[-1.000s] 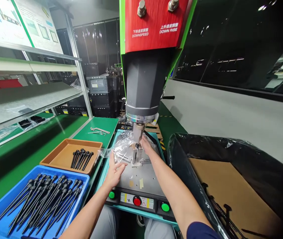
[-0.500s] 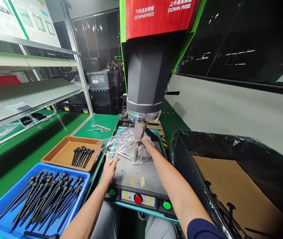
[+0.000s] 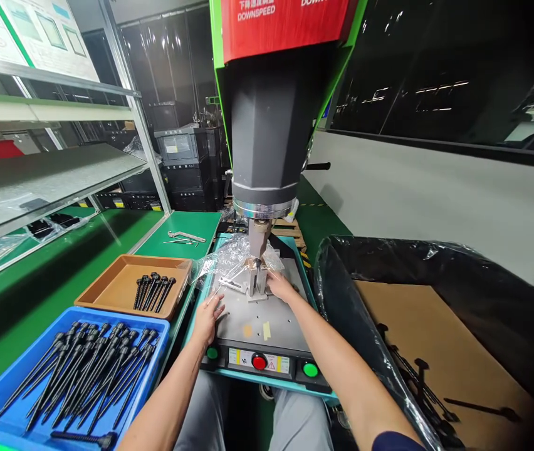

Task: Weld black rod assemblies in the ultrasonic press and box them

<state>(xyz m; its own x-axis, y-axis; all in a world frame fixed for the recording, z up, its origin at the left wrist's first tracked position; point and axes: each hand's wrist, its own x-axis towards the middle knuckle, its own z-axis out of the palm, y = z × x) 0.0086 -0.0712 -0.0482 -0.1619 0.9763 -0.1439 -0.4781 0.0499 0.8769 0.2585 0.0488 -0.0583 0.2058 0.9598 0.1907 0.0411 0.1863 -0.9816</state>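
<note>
My left hand (image 3: 207, 318) hovers over the left front of the metal machine plate (image 3: 234, 324), fingers apart and holding nothing. Beside the upright metal fixture (image 3: 256, 282), on its right, is my right hand (image 3: 282, 288); its fingertips are partly hidden there, and I cannot make out whether they hold anything. A small dark part (image 3: 257, 264) sits at the top of the fixture, directly under the press's metal horn (image 3: 258, 239). Clear plastic film (image 3: 232, 255) is bunched behind and left of the fixture.
At left, a blue tray (image 3: 162, 351) and a brown tray (image 3: 107, 282) hold several black stem-like parts. More lie on cardboard in a black-lined bin (image 3: 342, 300) at right. Green buttons and a red button (image 3: 259, 361) line the machine's front. Wrenches (image 3: 186, 237) lie behind.
My right hand has come back toward me from behind the fixture to its right side. The left hand stays near the plate's left front, fingers still spread. The view has shifted slightly.
</note>
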